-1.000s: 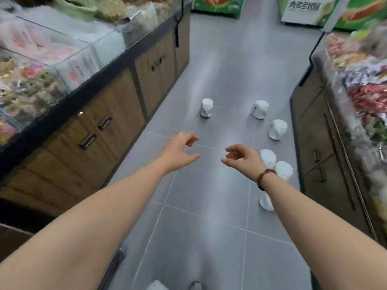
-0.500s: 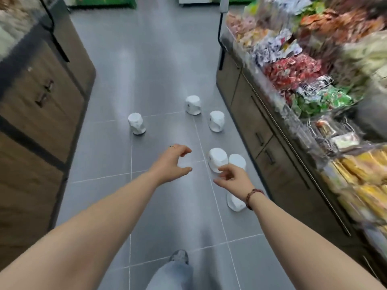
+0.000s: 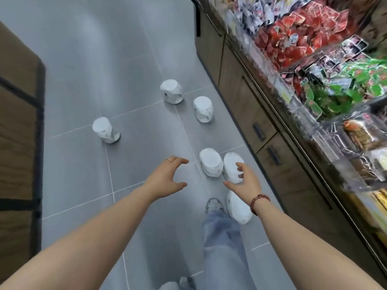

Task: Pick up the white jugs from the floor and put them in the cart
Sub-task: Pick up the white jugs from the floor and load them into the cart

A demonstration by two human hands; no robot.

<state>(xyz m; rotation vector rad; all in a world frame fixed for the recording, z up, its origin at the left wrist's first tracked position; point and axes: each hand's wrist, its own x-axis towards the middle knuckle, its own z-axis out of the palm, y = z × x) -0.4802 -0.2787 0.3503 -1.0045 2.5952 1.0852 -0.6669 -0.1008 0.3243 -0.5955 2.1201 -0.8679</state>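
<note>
Several white jugs stand on the grey tiled floor. One jug (image 3: 106,129) is off to the left, two more (image 3: 171,91) (image 3: 203,109) stand further up the aisle. A close pair (image 3: 210,162) (image 3: 232,168) sits just ahead, and another jug (image 3: 238,207) lies beside my foot. My right hand (image 3: 244,182) hovers over the right jug of the pair, fingers spread, holding nothing. Reaching out to the left of that pair, my left hand (image 3: 168,176) is open and empty. No cart is in view.
A wooden counter (image 3: 272,130) with drawers and bins of packaged snacks (image 3: 310,59) runs along the right. Another wooden cabinet (image 3: 18,126) lines the left. My jeans leg and grey shoe (image 3: 213,206) step forward next to the nearest jug.
I have walked closer and looked further down, so the jugs are nearer. My right hand has come over the close pair with its fingers spread wider. My leg has stepped forward.
</note>
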